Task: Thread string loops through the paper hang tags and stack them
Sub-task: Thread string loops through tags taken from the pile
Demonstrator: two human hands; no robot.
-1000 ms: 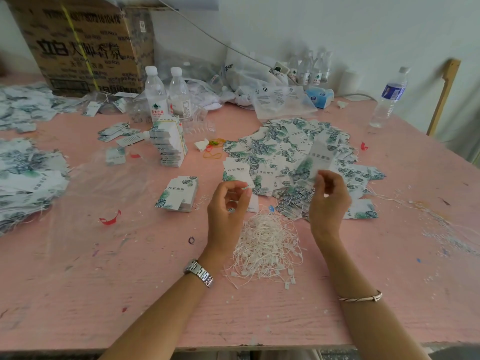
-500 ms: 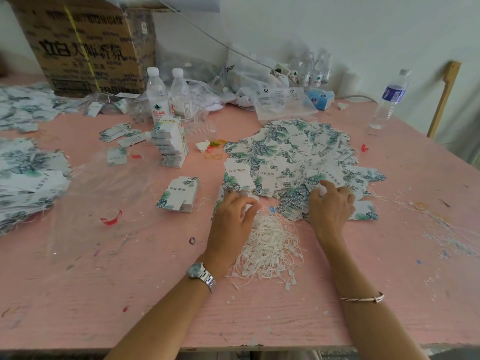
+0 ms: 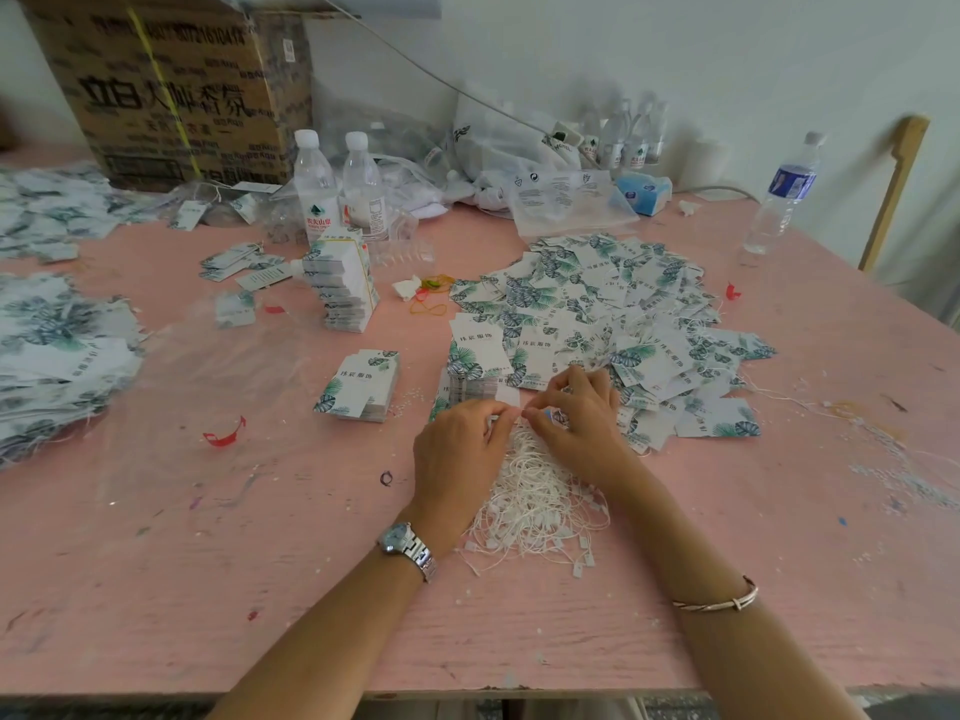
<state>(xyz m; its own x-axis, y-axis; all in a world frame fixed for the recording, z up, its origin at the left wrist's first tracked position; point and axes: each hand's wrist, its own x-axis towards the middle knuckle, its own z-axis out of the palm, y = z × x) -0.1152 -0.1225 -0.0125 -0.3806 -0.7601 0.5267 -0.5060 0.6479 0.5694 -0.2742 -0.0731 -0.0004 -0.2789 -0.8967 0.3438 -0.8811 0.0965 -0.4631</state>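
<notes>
Both hands worked low over the pink table (image 3: 156,589), meeting just above the far edge of the pile of white string loops (image 3: 535,501). The left hand (image 3: 460,459) had thumb and forefinger pressed together at its tip, apparently on a single string or its small fastener; the item pinched was too small to identify. The right hand (image 3: 576,418) faced it, fingertips touching or nearly touching those of the left, with its fingers curled and closed in a similar pinch. What it gripped could not be told with certainty, though a pale tag edge (image 3: 506,394) showed immediately behind the fingertips.

The step in hand appeared to be the start of a threading cycle: one string was being separated from the pile and brought to a tag. A short stack of tags (image 3: 467,384) lay just beyond the hands. The loose spread of leaf-printed hang tags (image 3: 597,298) lay further back and to the right. A squared stack (image 3: 361,387) sat apart to the left.

The next move would call for the string end to be aligned with the tag's punched hole, which was not visible here. It would need a fine, steady pinch and a single strand kept free of the tangled pile.
</notes>
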